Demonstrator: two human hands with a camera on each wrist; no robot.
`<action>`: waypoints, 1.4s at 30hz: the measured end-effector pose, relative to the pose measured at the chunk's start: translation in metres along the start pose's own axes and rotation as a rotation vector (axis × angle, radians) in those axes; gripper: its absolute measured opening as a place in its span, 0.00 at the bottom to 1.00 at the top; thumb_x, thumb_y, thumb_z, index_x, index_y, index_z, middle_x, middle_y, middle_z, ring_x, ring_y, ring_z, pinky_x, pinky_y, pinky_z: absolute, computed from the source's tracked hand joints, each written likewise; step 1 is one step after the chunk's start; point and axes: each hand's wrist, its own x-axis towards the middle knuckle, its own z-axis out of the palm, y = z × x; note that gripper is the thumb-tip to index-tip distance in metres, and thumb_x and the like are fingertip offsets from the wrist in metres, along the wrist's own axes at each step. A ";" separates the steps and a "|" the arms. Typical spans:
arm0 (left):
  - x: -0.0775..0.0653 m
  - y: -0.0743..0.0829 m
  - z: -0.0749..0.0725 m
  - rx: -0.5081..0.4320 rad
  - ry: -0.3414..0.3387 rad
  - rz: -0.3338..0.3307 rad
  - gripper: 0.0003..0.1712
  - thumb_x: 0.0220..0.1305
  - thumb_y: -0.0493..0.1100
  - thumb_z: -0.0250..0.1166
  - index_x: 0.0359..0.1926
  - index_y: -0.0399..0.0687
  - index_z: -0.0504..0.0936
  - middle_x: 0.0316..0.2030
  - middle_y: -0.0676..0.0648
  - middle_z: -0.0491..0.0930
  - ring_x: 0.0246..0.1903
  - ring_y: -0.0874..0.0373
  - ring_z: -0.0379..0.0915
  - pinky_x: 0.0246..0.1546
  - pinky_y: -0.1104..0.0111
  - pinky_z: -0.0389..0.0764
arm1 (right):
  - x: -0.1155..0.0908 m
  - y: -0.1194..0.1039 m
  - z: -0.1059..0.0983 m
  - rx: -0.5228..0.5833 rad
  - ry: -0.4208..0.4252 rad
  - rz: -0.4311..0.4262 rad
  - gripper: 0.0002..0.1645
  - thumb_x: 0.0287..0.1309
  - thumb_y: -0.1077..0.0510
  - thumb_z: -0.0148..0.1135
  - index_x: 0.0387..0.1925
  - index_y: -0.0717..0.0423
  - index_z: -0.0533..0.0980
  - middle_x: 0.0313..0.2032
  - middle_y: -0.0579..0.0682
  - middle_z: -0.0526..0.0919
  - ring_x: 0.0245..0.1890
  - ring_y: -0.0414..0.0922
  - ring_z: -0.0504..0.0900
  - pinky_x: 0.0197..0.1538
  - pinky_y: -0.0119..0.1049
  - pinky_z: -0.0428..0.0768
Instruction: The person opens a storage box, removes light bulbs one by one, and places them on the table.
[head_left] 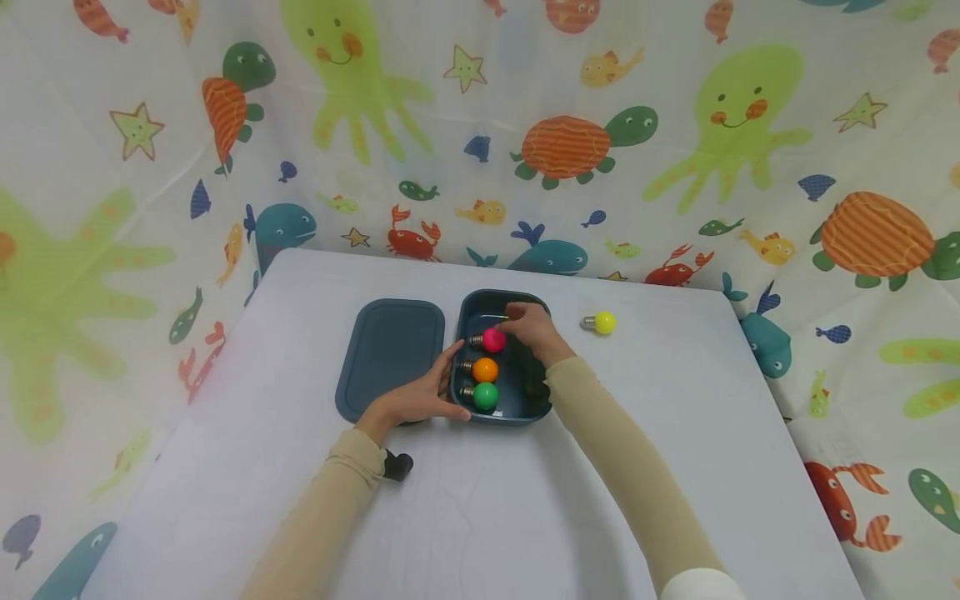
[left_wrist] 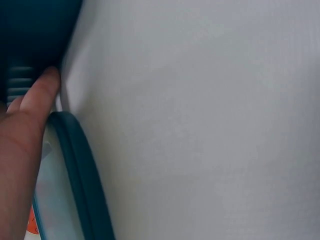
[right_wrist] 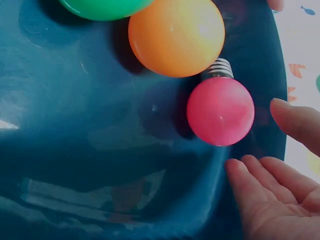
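A dark blue-teal box holds a pink light bulb, an orange light bulb and a green light bulb. They lie in a row along its left side, metal screw bases pointing left. My left hand rests spread against the box's left wall, thumb by the near corner; the left wrist view shows a finger touching the box. Over the far part of the box is my right hand. In the right wrist view its thumb and fingers are apart, beside the pink bulb, with nothing between them.
To the left of the box a matching lid lies on the white table. A yellow light bulb lies right of the box. A printed sea-animal curtain hangs behind and beside the table.
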 end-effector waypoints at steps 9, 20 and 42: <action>0.000 -0.002 0.000 0.021 0.001 0.001 0.68 0.53 0.47 0.77 0.74 0.80 0.31 0.77 0.50 0.30 0.75 0.55 0.38 0.73 0.58 0.47 | 0.001 0.005 0.009 -0.061 -0.038 0.090 0.35 0.59 0.56 0.68 0.66 0.59 0.68 0.64 0.57 0.72 0.61 0.55 0.70 0.67 0.50 0.67; -0.001 0.000 0.002 -0.008 -0.001 -0.005 0.68 0.52 0.46 0.77 0.74 0.81 0.32 0.77 0.50 0.31 0.75 0.55 0.39 0.73 0.58 0.47 | -0.002 0.007 0.014 -0.090 -0.022 0.095 0.33 0.57 0.57 0.69 0.64 0.60 0.70 0.61 0.57 0.74 0.58 0.56 0.72 0.65 0.49 0.70; -0.001 -0.002 0.001 0.012 -0.003 0.001 0.69 0.53 0.47 0.76 0.75 0.76 0.30 0.77 0.49 0.31 0.75 0.53 0.38 0.72 0.57 0.47 | -0.006 0.005 0.007 0.046 0.007 0.073 0.38 0.58 0.60 0.69 0.68 0.60 0.64 0.61 0.59 0.73 0.54 0.53 0.76 0.58 0.43 0.77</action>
